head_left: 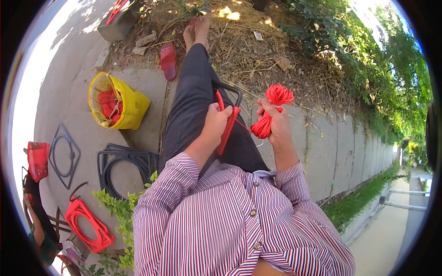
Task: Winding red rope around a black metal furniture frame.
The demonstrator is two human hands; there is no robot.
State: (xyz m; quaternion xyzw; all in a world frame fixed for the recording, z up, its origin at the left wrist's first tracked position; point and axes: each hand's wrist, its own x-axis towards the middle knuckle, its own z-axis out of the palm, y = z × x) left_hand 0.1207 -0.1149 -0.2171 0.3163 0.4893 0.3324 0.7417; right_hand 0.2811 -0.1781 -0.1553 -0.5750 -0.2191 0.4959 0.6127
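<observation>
My left hand [218, 120] is closed around a dark frame [234, 87] that rests across my lap. Red cord is wound tightly along part of this frame [227, 132], on both sides of my fingers. My right hand [277, 123] grips a bundle of red cord [279, 95], pinched at its middle so that loops fan out above and below the fist. A thin red strand [242, 125] runs between the wound frame and the bundle.
A yellow bucket [133, 106] holding red cord stands left of my legs. Dark frames [102, 161] and a red-wound frame [107, 238] lie on the pavement. A red slipper [168, 61] is near my feet. Another person's arm [36, 221] shows at far left. Bushes [322, 37] grow at upper right.
</observation>
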